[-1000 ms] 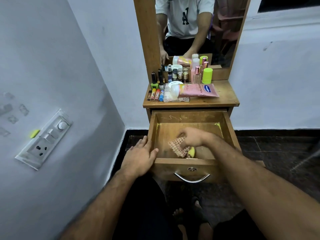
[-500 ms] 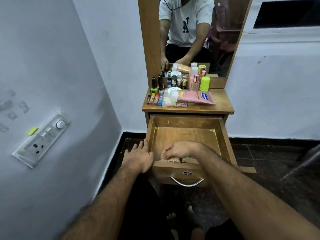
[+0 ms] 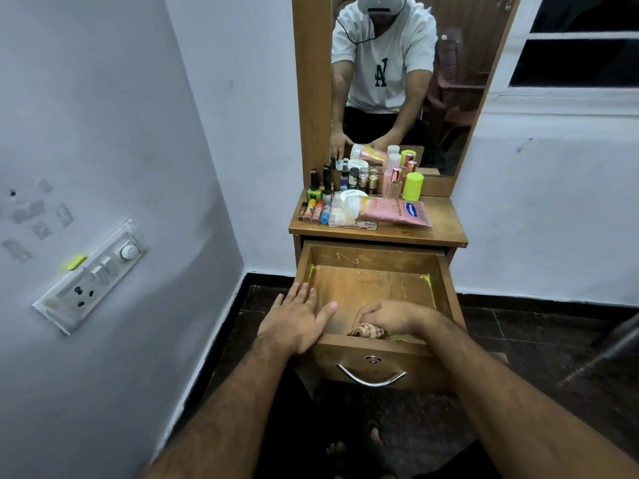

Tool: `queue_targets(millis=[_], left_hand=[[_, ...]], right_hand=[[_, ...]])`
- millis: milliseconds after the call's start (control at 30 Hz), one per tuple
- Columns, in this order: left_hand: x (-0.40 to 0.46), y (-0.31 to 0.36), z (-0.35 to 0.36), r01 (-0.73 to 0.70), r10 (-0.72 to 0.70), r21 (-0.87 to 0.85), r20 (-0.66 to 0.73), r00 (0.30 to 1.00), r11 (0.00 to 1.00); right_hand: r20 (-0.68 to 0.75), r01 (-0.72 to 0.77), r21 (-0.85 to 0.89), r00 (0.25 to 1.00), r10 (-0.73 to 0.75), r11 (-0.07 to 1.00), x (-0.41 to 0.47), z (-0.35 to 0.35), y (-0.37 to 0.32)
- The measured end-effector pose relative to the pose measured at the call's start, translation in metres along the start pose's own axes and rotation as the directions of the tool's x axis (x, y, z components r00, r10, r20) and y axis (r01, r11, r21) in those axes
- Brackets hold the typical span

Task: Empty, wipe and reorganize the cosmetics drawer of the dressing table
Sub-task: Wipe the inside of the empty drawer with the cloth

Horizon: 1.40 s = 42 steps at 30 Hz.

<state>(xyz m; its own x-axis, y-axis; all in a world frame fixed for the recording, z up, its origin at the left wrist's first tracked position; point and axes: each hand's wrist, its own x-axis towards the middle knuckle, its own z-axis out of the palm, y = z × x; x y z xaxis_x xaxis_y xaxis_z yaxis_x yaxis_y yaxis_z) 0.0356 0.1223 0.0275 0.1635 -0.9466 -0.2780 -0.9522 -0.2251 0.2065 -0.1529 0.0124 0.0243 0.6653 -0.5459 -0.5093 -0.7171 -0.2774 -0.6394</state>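
Observation:
The wooden drawer (image 3: 373, 286) of the dressing table is pulled out, its floor bare apart from the cloth. My left hand (image 3: 297, 319) rests flat with straight fingers on the drawer's front left corner. My right hand (image 3: 390, 314) is inside the drawer near the front wall, fingers curled down onto a checked cloth (image 3: 367, 330) that is bunched under it. The front panel hides most of the cloth. Cosmetics stand on the tabletop (image 3: 446, 229): a pink tube (image 3: 397, 210), several small bottles (image 3: 323, 186), lip balms (image 3: 314, 210) and a green-capped bottle (image 3: 412, 186).
A mirror (image 3: 408, 81) above the tabletop reflects a person in a white shirt. The left wall carries a switch panel (image 3: 93, 274). The drawer's metal handle (image 3: 371, 376) faces me. Dark floor tiles (image 3: 539, 340) lie to the right, and my feet (image 3: 363, 447) are below.
My right hand has dragged the cloth from the drawer's middle toward its front wall, then a little to the right. My left hand stays on the front left corner. The camera tilted up.

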Motion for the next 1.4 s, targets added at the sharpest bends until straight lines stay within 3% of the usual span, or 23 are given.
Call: queue_targets(millis=[100,233,467,567,733,800,967,1100,1233,1400], left_hand=[[0.000,-0.001,0.003,0.010,-0.011,0.043,0.008,1.000,0.999],[0.001,0.000,0.003,0.012,-0.013,0.065,0.020,1.000,0.998],[0.001,-0.001,0.004,0.007,-0.007,0.070,0.000,1.000,0.998],[-0.002,0.000,0.003,0.009,-0.008,0.055,-0.007,1.000,0.998],[-0.004,0.000,0.002,0.026,-0.027,-0.007,-0.012,1.000,1.000],[-0.004,0.000,0.002,0.026,-0.026,-0.012,-0.023,0.999,1.000],[-0.006,0.002,0.000,0.010,-0.012,-0.023,-0.060,0.998,1.000],[-0.008,0.002,-0.002,0.018,-0.020,-0.045,-0.058,0.998,0.999],[-0.008,0.002,-0.002,0.019,-0.022,-0.051,-0.061,0.998,0.998],[-0.008,0.002,-0.002,0.019,-0.022,-0.054,-0.067,0.998,0.998]], right_hand=[[0.051,-0.112,-0.228,0.991,0.127,0.967,-0.013,-0.020,0.020],[0.068,-0.238,-0.354,0.958,0.279,0.904,-0.035,-0.040,0.030],[-0.056,-0.036,-0.043,0.998,0.034,0.998,-0.029,-0.005,0.024],[-0.046,-0.058,-0.104,0.998,0.053,0.993,-0.035,-0.010,0.025],[-0.021,-0.261,-0.309,0.963,0.268,0.915,-0.049,-0.030,0.018],[-0.051,-0.258,-0.287,0.966,0.255,0.922,-0.047,-0.025,0.021],[-0.148,-0.082,-0.050,0.986,0.074,0.995,-0.050,-0.007,0.032],[-0.024,-0.158,-0.181,0.987,0.156,0.971,-0.056,-0.027,0.028],[0.017,-0.244,-0.460,0.959,0.283,0.854,-0.051,-0.036,0.012],[-0.037,-0.275,-0.404,0.958,0.285,0.873,-0.041,-0.022,0.014]])
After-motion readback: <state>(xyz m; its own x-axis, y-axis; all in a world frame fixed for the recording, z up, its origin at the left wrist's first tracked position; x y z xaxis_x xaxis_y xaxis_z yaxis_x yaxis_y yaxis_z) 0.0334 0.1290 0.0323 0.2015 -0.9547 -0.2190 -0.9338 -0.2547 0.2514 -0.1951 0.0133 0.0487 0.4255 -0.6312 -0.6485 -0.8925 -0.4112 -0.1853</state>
